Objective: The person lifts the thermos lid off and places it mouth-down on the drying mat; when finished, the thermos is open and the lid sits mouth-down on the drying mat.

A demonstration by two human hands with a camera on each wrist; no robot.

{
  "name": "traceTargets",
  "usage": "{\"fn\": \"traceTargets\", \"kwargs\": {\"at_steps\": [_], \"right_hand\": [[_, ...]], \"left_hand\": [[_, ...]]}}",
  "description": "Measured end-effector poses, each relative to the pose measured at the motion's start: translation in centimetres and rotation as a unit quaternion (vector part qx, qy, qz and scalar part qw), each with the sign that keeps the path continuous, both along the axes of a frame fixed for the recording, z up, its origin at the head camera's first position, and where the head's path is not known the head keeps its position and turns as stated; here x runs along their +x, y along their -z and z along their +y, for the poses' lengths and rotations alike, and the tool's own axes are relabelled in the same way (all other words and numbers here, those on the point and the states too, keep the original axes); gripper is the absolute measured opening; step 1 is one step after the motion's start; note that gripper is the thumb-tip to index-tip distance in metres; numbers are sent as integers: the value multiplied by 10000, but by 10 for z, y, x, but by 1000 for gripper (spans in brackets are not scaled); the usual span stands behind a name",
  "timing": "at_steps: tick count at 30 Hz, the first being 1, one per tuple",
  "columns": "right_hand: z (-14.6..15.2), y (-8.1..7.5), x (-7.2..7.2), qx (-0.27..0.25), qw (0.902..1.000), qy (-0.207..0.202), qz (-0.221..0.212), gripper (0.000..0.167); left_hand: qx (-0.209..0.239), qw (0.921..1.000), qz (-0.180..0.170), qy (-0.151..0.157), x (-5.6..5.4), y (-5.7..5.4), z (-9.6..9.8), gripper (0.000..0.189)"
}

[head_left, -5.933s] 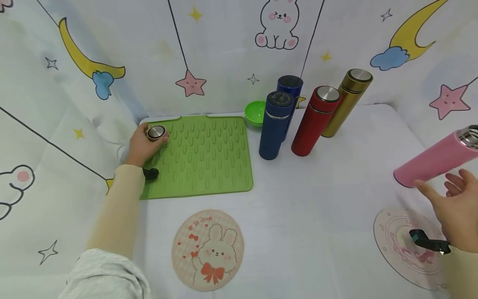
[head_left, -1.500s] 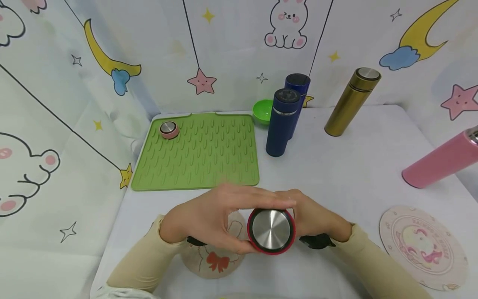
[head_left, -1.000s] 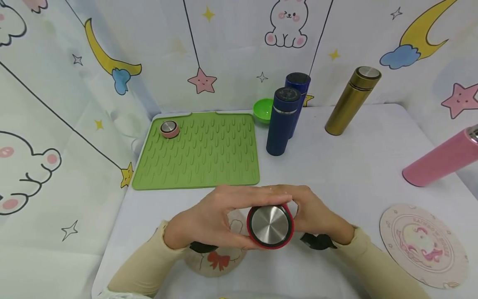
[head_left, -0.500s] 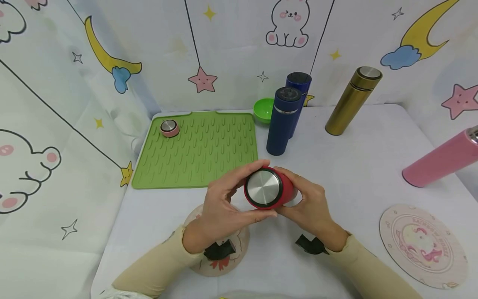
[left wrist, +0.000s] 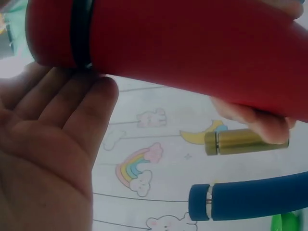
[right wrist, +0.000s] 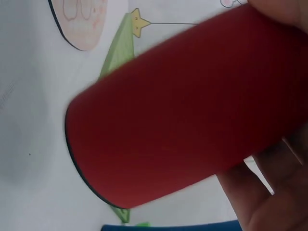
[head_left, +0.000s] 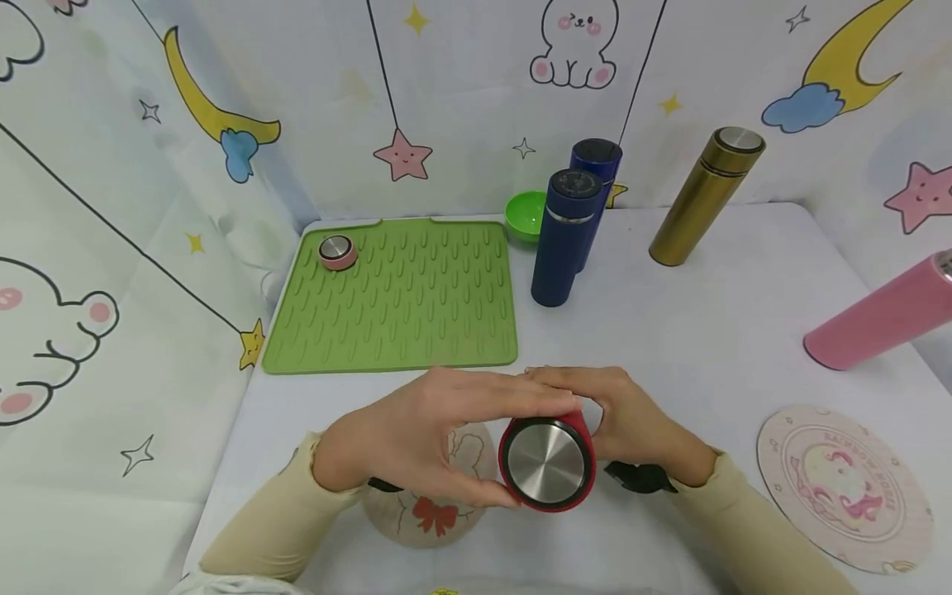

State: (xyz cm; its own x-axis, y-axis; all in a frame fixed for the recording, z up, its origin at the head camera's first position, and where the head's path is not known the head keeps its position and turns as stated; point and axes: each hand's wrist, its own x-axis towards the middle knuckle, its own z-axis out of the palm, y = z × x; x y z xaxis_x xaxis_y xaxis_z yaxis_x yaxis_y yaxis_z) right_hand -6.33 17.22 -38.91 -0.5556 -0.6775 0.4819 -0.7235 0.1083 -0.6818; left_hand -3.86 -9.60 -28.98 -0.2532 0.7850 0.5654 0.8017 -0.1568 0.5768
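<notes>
A red thermos [head_left: 546, 463], with a brushed-steel disc on its lid, is held up over the table, lid end towards the head camera. My left hand [head_left: 416, 430] grips the lid end, thumb below and fingers above. Round the body curls my right hand [head_left: 632, 421]. In the left wrist view, fingertips lie against the red lid at the dark band [left wrist: 82, 33] under it. The right wrist view shows the plain red body [right wrist: 183, 110] down to its dark-edged base, slanted above the white tabletop.
A pink cap [head_left: 338, 253] lies on the green ribbed mat [head_left: 402, 306]. Two blue thermoses [head_left: 554, 256] stand near a green bowl [head_left: 524, 216]. A gold thermos [head_left: 699, 207] stands behind; a pink one [head_left: 878, 318] is at right. Round coasters [head_left: 840, 487] lie in front.
The left hand has let go of the pink cap on the mat. Both hands now hold the red thermos, taken from the back. Since half a second ago its lid end has tipped back towards me.
</notes>
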Motion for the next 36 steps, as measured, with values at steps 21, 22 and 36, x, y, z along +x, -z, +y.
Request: {"fn": "traceTargets", "kwargs": {"at_steps": [21,22,36], "right_hand": [[-10,18,-6,-425,9701,2309,619,76],[-12,18,-6,-420,9660,2478,607,79],[-16,18,-7,-484,9612,2665,527,83]], "left_hand": [[1477,9585,-840,-2290,-2,35,18,83],[1548,9527,-939,-2442,-2,38,20,83],[1842,9388,-1038,-2720,-4,43,26,84]]}}
